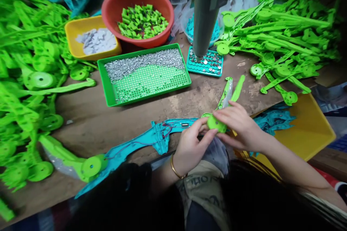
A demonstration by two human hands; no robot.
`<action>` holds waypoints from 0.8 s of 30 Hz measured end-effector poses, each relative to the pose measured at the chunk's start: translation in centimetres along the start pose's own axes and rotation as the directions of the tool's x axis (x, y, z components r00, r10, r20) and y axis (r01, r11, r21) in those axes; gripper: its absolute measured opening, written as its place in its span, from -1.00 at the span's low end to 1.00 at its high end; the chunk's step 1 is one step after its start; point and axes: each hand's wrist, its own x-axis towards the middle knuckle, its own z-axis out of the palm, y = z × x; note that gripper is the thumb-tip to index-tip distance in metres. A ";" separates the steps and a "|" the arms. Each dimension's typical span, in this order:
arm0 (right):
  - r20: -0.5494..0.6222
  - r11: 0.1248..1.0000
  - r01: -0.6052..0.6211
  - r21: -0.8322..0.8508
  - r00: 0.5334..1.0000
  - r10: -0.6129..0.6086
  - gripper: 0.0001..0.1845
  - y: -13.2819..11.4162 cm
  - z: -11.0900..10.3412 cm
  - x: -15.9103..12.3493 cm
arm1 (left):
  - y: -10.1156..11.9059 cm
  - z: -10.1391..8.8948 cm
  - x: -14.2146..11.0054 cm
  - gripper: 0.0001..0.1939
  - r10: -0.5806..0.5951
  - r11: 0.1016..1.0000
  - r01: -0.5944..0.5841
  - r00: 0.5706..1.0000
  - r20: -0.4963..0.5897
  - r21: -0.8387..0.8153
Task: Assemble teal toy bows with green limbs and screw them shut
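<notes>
At the table's front edge, my left hand (189,144) and my right hand (241,124) are closed around a bright green plastic part with a round cap (216,123). Two green arms stick out beyond my fingers, one with a clear blade-like strip (228,94) beside it. Under the hands runs a long blue plastic shell (132,143) lying open, with thin wires and a small stack of button cells (185,125) in it. Its far left end bears another green arm with a round hub (92,166). My fingers partly hide where the held part meets the blue shell.
A green perforated tray (146,95) of screws, a blue tray (204,72) of button cells, a yellow bin (92,57) and a red bowl (138,41) stand behind. A dark vertical tool (204,18) hangs above. Green parts pile up left (40,79) and right (292,32).
</notes>
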 end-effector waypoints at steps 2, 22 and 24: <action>-0.052 0.999 -0.009 -0.037 0.999 0.007 -0.31 1.4 0.0 -0.1 | -0.8 -1.1 -0.2 -0.67 0.266 0.875 -0.224 0.963 -0.041 0.429; 0.106 0.996 0.034 -0.079 0.994 -0.025 -0.44 2.5 1.5 1.8 | -3.2 -2.3 -1.1 -0.66 0.527 0.232 -0.347 0.830 0.182 0.909; 0.114 0.997 0.053 -0.062 0.992 -0.046 -0.44 2.5 1.6 2.0 | -3.2 -2.3 -1.2 -0.64 0.524 0.216 -0.337 0.832 0.183 0.916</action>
